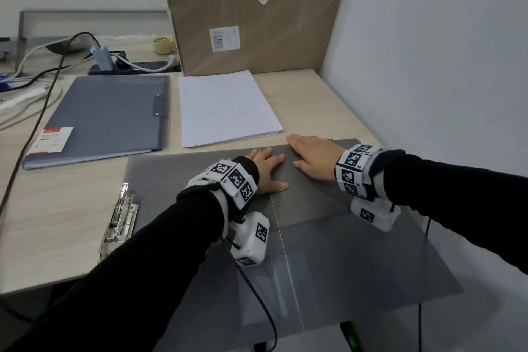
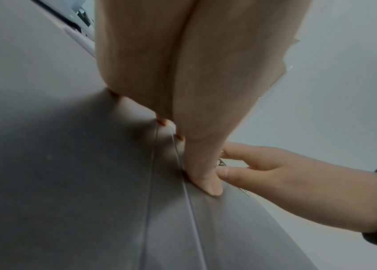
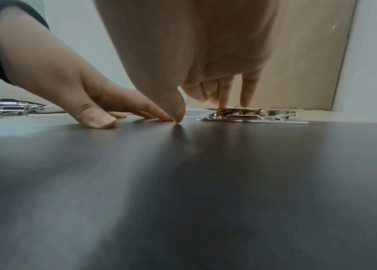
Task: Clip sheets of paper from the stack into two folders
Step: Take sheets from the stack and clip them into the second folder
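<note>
I have both hands flat on the open grey folder [image 1: 328, 251] that lies spread on the table [image 1: 57, 223] in front of me. My left hand [image 1: 264, 170] rests with straight, slightly spread fingers pressing down beside the folder's centre crease; my right hand [image 1: 313, 158] lies just to its right, palm down, fingers straight. From the right wrist view two of its fingertips [image 3: 223, 104] reach a metal clip [image 3: 252, 115] at the folder's far edge and seem to touch it, though I cannot tell how firmly. The two hands sit close together, thumbs nearly meeting.

A second metal clip [image 1: 120, 220], shiny and long, is fixed at the folder's left edge, well to the left of my left hand. The stack of paper [image 1: 225, 108], plain white sheets squared up, lies just beyond my hands, its near edge close to my right fingertips. Further left of it, beyond my left hand, is the closed folder [image 1: 103, 120], blue-grey plastic with a small metal fitting on its right side and a red-and-white label at its near left corner; I cannot read the label's writing.

Behind the paper stands a brown cardboard box [image 1: 251, 8] with two white barcode stickers, their print too small to read. The folder surface is smooth, matt and dark grey; the table is pale wood grain.
</note>
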`<state>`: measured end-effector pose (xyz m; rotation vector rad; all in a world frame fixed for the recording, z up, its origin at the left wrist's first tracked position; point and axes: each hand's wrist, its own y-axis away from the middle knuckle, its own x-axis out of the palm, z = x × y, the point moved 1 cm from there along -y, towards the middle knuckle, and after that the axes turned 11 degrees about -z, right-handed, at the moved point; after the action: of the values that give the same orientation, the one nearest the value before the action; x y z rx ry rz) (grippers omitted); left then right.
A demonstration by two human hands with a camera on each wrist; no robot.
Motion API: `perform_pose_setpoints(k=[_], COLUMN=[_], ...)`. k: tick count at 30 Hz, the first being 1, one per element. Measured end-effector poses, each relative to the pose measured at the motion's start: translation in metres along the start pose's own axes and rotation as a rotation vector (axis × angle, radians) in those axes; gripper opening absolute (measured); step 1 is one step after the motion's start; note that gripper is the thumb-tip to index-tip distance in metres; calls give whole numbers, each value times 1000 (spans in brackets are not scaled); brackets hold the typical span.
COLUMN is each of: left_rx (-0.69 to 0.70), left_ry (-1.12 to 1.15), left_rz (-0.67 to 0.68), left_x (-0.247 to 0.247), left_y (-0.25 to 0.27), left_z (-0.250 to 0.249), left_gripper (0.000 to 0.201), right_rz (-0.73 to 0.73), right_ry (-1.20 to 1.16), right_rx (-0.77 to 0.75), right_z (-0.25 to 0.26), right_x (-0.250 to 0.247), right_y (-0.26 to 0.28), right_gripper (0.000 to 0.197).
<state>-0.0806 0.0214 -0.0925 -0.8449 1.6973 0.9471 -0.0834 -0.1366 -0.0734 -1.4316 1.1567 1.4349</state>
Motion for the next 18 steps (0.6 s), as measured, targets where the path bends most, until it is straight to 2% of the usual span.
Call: perform_pose_setpoints(k=[2, 10, 18], left_rx=[2, 0, 4], left_ry=[1, 1, 0], left_rz=[-4, -3, -7], left_x=[1, 4, 2], left_y=[-1, -5, -2], left_z=[0, 3, 3], left_gripper=[81, 80, 78], right_rz=[-5, 123, 115], right_ry=[20, 111, 78], right_rx=[30, 27, 45], right_z=[0, -4, -3], right_x=[0, 2, 1], right_y=[-2, 0, 3], right_gripper=[66, 60, 61])
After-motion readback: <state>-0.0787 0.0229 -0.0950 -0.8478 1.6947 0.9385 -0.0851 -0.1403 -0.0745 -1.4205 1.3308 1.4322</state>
